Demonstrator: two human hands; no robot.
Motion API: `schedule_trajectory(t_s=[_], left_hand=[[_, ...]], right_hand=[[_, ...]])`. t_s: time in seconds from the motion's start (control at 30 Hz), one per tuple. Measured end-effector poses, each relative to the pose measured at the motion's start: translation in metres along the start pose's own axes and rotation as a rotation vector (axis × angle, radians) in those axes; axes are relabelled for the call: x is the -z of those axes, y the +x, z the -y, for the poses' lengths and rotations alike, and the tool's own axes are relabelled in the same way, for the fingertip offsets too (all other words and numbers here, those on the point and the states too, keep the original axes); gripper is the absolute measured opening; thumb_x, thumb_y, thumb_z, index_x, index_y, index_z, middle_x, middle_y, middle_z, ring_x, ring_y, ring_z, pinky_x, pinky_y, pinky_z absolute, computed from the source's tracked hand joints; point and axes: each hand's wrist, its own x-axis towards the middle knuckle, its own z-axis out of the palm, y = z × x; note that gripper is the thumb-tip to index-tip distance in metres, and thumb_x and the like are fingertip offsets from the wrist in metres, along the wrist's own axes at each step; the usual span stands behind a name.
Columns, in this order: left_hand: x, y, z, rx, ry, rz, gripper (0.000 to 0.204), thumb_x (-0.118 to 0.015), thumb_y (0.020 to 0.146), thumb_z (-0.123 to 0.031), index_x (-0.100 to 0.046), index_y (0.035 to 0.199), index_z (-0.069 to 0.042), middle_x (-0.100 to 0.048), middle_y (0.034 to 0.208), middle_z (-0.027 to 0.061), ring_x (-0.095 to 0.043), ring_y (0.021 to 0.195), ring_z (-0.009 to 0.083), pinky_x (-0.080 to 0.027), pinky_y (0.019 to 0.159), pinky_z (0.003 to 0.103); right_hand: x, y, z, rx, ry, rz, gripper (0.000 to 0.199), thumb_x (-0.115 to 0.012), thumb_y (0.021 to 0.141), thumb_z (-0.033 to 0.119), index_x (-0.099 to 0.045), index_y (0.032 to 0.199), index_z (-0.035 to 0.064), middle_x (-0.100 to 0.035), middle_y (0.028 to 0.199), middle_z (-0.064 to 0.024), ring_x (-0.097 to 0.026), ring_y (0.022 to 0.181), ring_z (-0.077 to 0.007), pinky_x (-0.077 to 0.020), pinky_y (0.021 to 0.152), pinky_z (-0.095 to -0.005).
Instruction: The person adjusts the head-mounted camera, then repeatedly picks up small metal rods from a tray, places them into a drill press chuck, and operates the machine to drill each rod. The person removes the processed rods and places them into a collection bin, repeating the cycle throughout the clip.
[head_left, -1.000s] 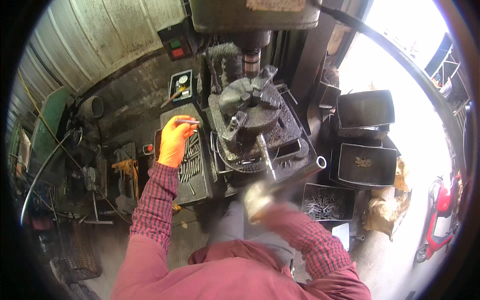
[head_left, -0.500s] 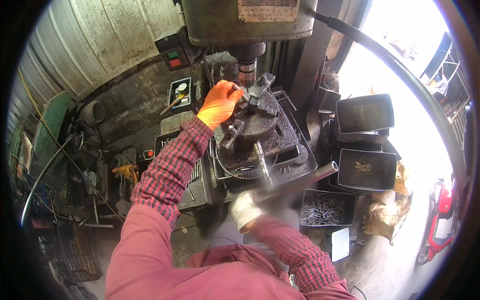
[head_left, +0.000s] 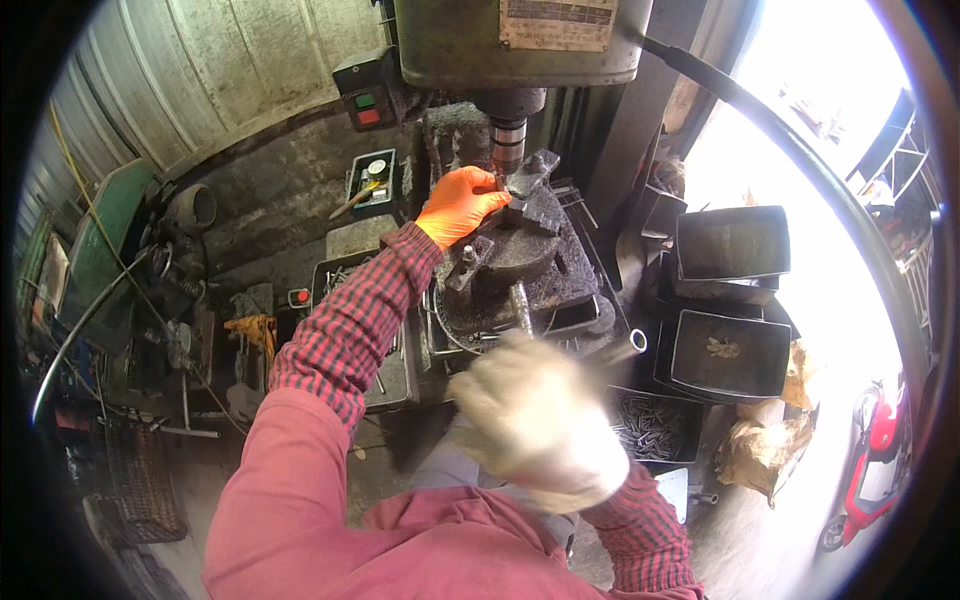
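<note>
My left hand, in an orange glove, reaches to the vise beneath the drill chuck. Its thumb and fingertips are pinched together at the vise jaws; what they hold is hidden. My right hand, in a white glove, is smeared by motion in front of my body, so its fingers cannot be read. Beyond it, the metal vise handle points toward me. A grey metal pipe shows its open end to the right, partly covered by the right hand; whether the hand touches it I cannot tell.
The green drill press head hangs over the vise, with a switch box at its left. A bin of small metal pins stands at the right, below black trays. A small tray holds a brush.
My right hand has risen and swung right, now covering much of the pipe. My left hand stays at the vise jaws. The whole view has shifted slightly.
</note>
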Motion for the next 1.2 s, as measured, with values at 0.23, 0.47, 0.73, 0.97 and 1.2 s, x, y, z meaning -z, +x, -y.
schedule_trajectory(t_s=[0.23, 0.47, 0.73, 0.97, 1.2], left_hand=[[-0.002, 0.000, 0.002, 0.038, -0.049, 0.036, 0.020, -0.083, 0.093, -0.014, -0.080, 0.106, 0.001, -0.077, 0.100, 0.0052, -0.069, 0.095, 0.0126, -0.055, 0.086, 0.030], [0.000, 0.002, 0.000, 0.061, -0.063, 0.044, 0.021, -0.085, 0.089, -0.015, -0.080, 0.100, 0.002, -0.074, 0.096, 0.0075, -0.071, 0.093, 0.0178, -0.055, 0.084, 0.034], [0.004, -0.001, -0.007, -0.054, 0.192, 0.030, 0.031, -0.085, 0.089, -0.029, -0.079, 0.096, 0.000, -0.074, 0.100, 0.0158, -0.073, 0.094, 0.0311, -0.055, 0.085, 0.041], [0.003, -0.002, -0.006, -0.175, 0.416, 0.006, 0.035, -0.077, 0.095, -0.036, -0.077, 0.095, -0.001, -0.070, 0.093, 0.0172, -0.070, 0.089, 0.0336, -0.053, 0.079, 0.042], [-0.003, 0.001, 0.000, -0.337, 0.604, -0.058, 0.030, -0.076, 0.092, -0.035, -0.079, 0.090, -0.005, -0.072, 0.086, 0.0169, -0.069, 0.088, 0.0380, -0.053, 0.078, 0.046]], right_hand=[[0.024, -0.041, -0.015, -0.516, 0.454, -0.963, 0.061, -0.071, 0.093, 0.010, -0.050, 0.149, 0.0026, -0.065, 0.128, -0.0178, -0.069, 0.112, -0.0282, -0.0586, 0.098, -0.0397], [-0.116, -0.002, 0.013, -0.250, 0.212, -0.140, 0.011, -0.071, 0.089, 0.015, -0.072, 0.098, 0.0094, -0.072, 0.080, -0.0075, -0.071, 0.072, -0.0227, -0.0577, 0.066, -0.0379], [-0.250, -0.043, -0.046, -0.205, -0.392, 0.820, 0.022, -0.065, 0.094, 0.018, -0.083, 0.106, 0.0118, -0.082, 0.103, -0.0124, -0.080, 0.090, -0.0292, -0.0600, 0.068, -0.0490], [-0.246, -0.033, -0.038, -0.195, -0.279, 0.687, 0.019, -0.066, 0.090, 0.016, -0.083, 0.097, 0.0120, -0.082, 0.095, -0.0100, -0.080, 0.085, -0.0281, -0.0600, 0.063, -0.0461], [-0.185, -0.005, -0.013, -0.117, -0.218, 0.411, 0.014, -0.064, 0.088, 0.017, -0.076, 0.085, 0.0103, -0.076, 0.078, -0.0107, -0.078, 0.072, -0.0295, -0.0588, 0.058, -0.0441]])
